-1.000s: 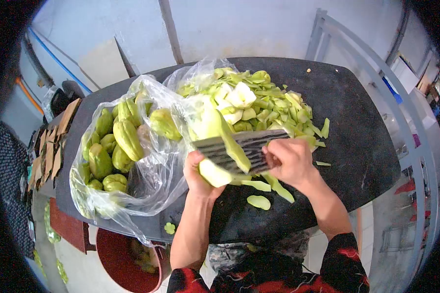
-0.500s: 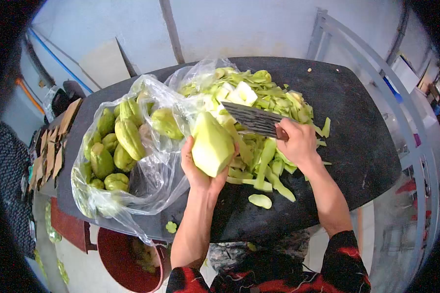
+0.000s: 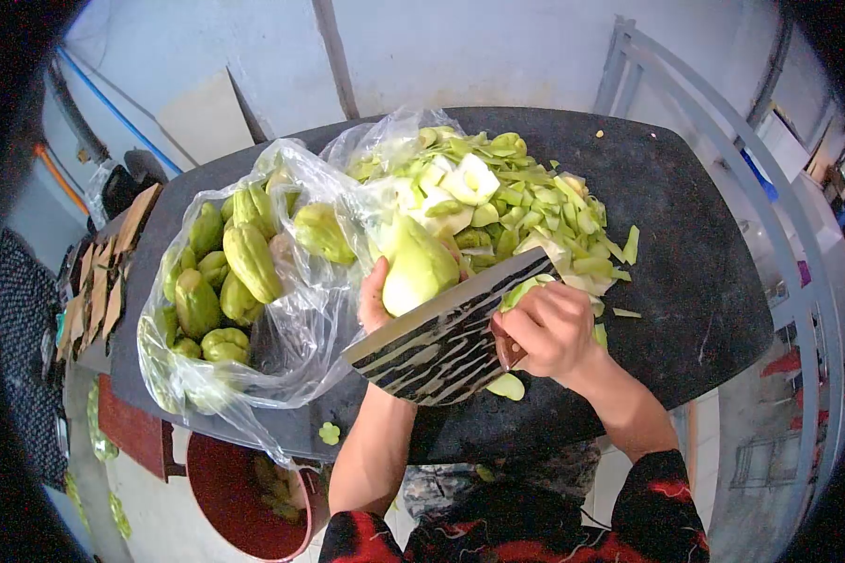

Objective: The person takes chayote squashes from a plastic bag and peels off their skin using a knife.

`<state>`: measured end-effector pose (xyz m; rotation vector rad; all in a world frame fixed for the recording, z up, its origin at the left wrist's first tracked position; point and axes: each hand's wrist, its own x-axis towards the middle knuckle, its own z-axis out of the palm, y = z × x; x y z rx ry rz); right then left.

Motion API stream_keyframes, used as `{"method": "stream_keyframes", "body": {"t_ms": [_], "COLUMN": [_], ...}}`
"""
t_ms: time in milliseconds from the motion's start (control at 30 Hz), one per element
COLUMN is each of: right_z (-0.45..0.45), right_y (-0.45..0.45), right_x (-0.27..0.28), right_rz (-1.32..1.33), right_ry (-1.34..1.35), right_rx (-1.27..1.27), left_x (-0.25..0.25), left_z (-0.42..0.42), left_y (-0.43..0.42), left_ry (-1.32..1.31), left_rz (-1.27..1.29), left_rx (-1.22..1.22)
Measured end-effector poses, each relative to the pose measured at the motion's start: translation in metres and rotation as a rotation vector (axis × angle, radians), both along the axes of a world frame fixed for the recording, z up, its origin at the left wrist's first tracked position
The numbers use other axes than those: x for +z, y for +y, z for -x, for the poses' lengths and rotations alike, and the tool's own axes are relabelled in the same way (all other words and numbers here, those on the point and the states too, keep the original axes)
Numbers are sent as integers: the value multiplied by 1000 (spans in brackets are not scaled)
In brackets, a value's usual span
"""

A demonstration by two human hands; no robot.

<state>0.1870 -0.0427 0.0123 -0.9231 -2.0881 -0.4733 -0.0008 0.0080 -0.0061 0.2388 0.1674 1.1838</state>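
Observation:
A peeled, pale green chayote (image 3: 418, 266) rests in my left hand (image 3: 374, 298), its fingers wrapped round the far side and partly hidden. My right hand (image 3: 556, 330) grips the handle of a cleaver (image 3: 441, 340) with a broad blade in dark and light streaks. The blade slants in front of the chayote and covers its lower part and some of my left hand; whether they touch I cannot tell. A green strip of peel (image 3: 526, 290) lies by my right fingers at the blade's upper edge. Behind is a heap of peelings (image 3: 526, 211) with some pale cut pieces.
A clear plastic bag (image 3: 296, 361) with several unpeeled chayotes (image 3: 251, 263) sits at the left of the black table (image 3: 695, 281). Below the table's left edge stands a red bucket (image 3: 211, 507). A grey metal rail (image 3: 723, 141) runs along the right.
The cleaver has swung down and left, its broad side now showing in front of the chayote. The chayote has tilted in my left hand. A peel strip now shows by my right fingers.

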Motion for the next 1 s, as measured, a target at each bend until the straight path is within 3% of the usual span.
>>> {"method": "stream_keyframes", "body": {"t_ms": [267, 333, 500, 733, 800, 900, 967, 1000], "right_z": [2, -8, -25, -19, -31, -32, -22, -16], "right_y": [6, 12, 16, 10, 19, 20, 14, 11], "right_x": [1, -2, -9, 4, -5, -1, 7, 10], "right_rz": [-26, 71, 180, 251, 311, 274, 216, 217], "right_ry": [73, 109, 98, 109, 141, 101, 148, 152], "right_rx": [48, -10, -128, -41, -127, -164, -55, -54], "left_x": [4, 6, 6, 8, 5, 4, 14, 10], "left_z": [-3, -1, 5, 4, 10, 11, 8, 8], "left_y": [-3, -2, 4, -3, 1, 2, -4, -6], "left_ry": [0, 176, 95, 228, 225, 179, 252, 250], "left_rz": [-38, 61, 45, -13, -12, -66, -99, 24], "left_rx": [-28, 162, 190, 144, 170, 141, 123, 111]}}
